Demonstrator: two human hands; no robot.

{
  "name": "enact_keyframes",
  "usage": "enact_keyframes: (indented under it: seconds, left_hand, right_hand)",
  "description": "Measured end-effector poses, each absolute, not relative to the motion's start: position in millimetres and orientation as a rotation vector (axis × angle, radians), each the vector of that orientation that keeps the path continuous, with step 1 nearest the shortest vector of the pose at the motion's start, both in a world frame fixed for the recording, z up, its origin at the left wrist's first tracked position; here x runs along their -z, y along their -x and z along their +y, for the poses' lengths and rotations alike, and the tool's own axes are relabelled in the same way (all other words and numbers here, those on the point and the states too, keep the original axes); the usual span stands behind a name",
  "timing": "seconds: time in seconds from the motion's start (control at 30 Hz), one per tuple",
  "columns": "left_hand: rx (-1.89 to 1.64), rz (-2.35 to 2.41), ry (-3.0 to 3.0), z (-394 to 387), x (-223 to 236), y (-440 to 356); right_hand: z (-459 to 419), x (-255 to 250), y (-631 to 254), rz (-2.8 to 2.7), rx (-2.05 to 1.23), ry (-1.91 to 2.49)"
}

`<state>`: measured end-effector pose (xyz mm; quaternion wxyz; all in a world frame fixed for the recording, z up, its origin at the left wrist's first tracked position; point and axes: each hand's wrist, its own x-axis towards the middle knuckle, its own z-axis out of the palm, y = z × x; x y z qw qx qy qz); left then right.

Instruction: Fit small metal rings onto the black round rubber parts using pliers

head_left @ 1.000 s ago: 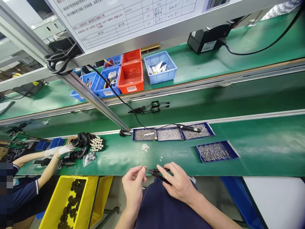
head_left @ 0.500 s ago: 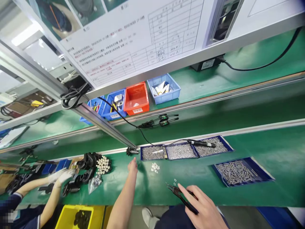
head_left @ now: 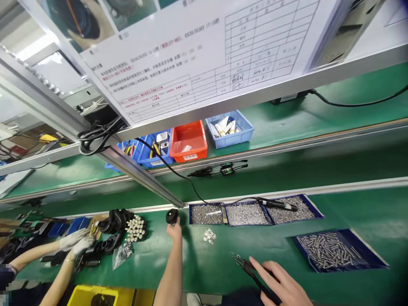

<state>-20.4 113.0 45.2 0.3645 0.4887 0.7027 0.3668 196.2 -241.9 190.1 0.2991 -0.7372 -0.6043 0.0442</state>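
Note:
My left hand [head_left: 174, 230] reaches forward over the green bench and is closed on a small round black part [head_left: 172, 216], lifted off the bench near the aluminium post. My right hand [head_left: 283, 287] sits at the near edge, fingers wrapped round the handles of black pliers [head_left: 247, 267] whose tips point left over the mat. A little pile of small silver rings [head_left: 209, 236] lies between the two hands.
Three blue trays of silver hardware [head_left: 247, 213] line the rail, with a pen-like tool [head_left: 276, 204] across them, and a fourth tray of pins [head_left: 331, 249] sits to the right. A co-worker's gloved hands [head_left: 76, 242] handle black parts [head_left: 110, 231] at left. Coloured bins [head_left: 188, 141] stand beyond the conveyor.
My left hand left the pliers, stretched forward to the black part by the post and picked it up. The view tilted upward; my right hand kept the pliers.

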Motion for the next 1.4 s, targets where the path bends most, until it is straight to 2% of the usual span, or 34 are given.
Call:
enact_keyframes:
  seconds: [0.1, 0.23, 0.4, 0.53, 0.8, 1.4]
  left_hand:
    - [-0.949, 1.652, -1.472, 70.9, -76.1, 61.2]
    - [-0.871, 1.307, -1.723, 8.8, -142.8, 92.3]
    - [-0.867, 0.993, -1.906, -49.2, -227.8, 84.0]
    - [-0.976, 0.907, -1.977, -75.9, -268.0, 67.7]
    - [-0.965, 0.924, -2.008, -94.3, -280.2, 60.4]
    - [-1.027, 0.880, -2.135, -98.6, -294.5, 65.4]
  right_hand:
    - [-228.1, -200.0, -192.1, -1.611, -0.233, 1.885]
    - [-206.3, -229.7, -185.1, -1.647, -0.406, 1.706]
    - [-195.1, -272.4, -177.9, -1.787, -0.451, 1.532]
    - [-205.1, -289.3, -175.2, -1.872, -0.414, 1.527]
    - [-225.4, -301.7, -180.4, -1.898, -0.307, 1.531]
    - [-229.0, -318.0, -180.7, -2.031, -0.298, 1.599]
